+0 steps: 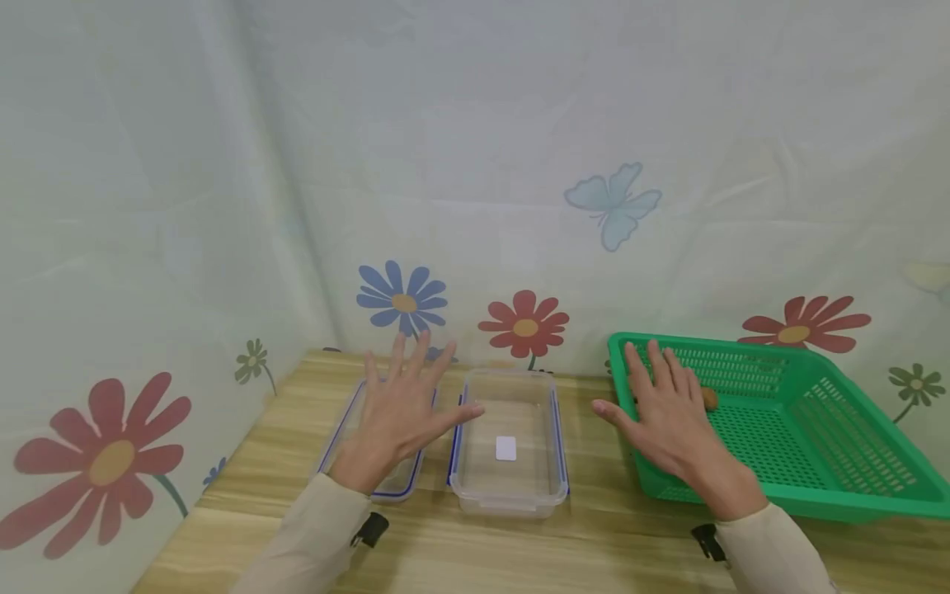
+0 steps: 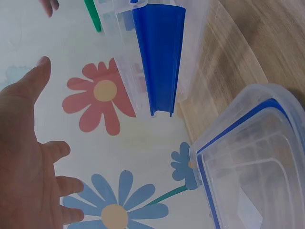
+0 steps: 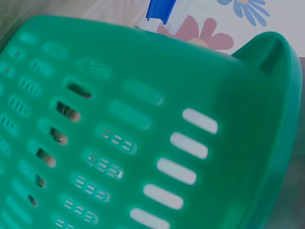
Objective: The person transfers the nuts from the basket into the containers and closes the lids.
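My left hand (image 1: 393, 417) is held with fingers spread over a clear lid (image 1: 401, 483) with a blue seal, which it partly covers in the head view. Its thumb points toward a clear plastic food container (image 1: 519, 483) with blue side clips, standing in the middle. Over the left rim of a green plastic basket (image 1: 787, 495) my right hand (image 1: 671, 417) stretches out flat, holding nothing. A small brown item (image 1: 710, 399) lies in the basket, partly behind that hand. The right wrist view is filled by the basket's slotted wall (image 3: 167, 90); no hand appears there.
Everything stands on a wood-grain table (image 1: 416, 553). A white label (image 1: 505, 448) shows at the container's bottom. Close behind the table hangs a pale curtain (image 1: 475, 165) printed with flowers and a butterfly, and it continues along the left side.
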`<state>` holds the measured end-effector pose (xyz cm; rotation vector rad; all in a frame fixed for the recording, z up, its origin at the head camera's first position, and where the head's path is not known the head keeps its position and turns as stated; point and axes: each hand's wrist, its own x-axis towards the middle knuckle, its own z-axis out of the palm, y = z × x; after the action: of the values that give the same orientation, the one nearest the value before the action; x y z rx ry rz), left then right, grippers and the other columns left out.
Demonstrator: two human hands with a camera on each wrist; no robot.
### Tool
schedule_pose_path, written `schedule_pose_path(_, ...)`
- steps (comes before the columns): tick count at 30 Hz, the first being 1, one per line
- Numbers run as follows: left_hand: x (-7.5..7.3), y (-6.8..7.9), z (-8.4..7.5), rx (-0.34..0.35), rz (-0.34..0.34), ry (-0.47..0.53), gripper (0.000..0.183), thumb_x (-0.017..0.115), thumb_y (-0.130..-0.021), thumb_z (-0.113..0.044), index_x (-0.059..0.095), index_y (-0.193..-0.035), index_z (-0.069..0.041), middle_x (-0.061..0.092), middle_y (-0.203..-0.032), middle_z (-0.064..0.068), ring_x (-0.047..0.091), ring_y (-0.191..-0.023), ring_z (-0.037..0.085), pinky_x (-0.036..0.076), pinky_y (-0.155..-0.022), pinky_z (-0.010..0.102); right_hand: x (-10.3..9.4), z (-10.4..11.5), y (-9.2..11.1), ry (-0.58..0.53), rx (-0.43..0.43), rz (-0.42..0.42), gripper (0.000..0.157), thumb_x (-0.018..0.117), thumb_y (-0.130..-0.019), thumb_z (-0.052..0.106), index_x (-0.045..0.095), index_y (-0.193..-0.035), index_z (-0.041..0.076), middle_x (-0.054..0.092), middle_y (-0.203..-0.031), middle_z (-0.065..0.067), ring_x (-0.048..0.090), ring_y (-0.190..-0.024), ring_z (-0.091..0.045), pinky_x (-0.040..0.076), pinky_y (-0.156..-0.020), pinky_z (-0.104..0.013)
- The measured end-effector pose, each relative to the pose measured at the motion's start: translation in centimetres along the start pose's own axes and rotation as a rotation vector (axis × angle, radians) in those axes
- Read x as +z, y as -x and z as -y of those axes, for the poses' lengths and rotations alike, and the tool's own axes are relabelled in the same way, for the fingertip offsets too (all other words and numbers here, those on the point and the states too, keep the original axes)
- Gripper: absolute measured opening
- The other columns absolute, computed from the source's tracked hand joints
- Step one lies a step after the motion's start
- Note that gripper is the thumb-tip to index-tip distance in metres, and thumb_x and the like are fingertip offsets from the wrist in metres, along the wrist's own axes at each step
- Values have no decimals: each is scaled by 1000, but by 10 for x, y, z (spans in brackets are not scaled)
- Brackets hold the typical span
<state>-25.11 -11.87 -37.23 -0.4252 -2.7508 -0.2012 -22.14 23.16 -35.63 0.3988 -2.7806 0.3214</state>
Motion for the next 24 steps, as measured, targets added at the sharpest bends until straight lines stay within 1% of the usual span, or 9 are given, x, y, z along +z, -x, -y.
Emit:
schedule_pose_path(6,-2,-1,-3,-4,-1,-13,98,32,-76,-89,22,-155,-32,13,-161,8,-1,-146,36,-6,-105,72,-5,-6,0,-9,-15,-13,93,46,-93,64,11,-155,6,11,-156,-28,8,-140,-51,8,-108,-69)
schedule_pose_path(9,-4,-3,-4,-7,-6,-4,98,32,-76,-89,22,-155,-31,14,-160,8,2,-146,37,-7,-105,72,-10,-9,0,-28,-11,-5,92,47,-93,64,11,-155,6,8,-157,-27,6,-140,-50,8,-108,-69)
schedule_pose_path(13,-6,-6,-4,-13,-31,49,95,37,-78,-86,25,-154,-29,18,-159,10,7,-145,39,-5,-104,74,-21,-14,0,-77,-10,21,91,48,-94,61,8,-156,8,3,-158,-24,3,-141,-48,6,-107,-70)
schedule_pose_path(18,-8,-8,-5,-26,-36,129,95,37,-79,-86,23,-155,-31,20,-159,10,9,-145,38,-3,-104,74,-37,-23,-3,-130,-32,41,88,50,-96,54,6,-156,9,3,-158,-25,3,-141,-50,7,-104,-73)
schedule_pose_path(21,-9,-8,-5,-32,-38,169,93,38,-80,-84,22,-155,-31,20,-159,11,12,-144,39,3,-104,75,-47,-30,-6,-162,-41,44,86,52,-97,51,6,-156,9,3,-158,-25,4,-140,-51,9,-102,-75)
schedule_pose_path(24,-9,-8,-6,-32,-56,234,88,46,-84,-76,25,-154,-27,22,-158,12,17,-143,41,12,-105,73,-56,-36,-9,-199,-50,52,84,53,-97,47,6,-156,10,3,-158,-25,4,-140,-52,9,-100,-76)
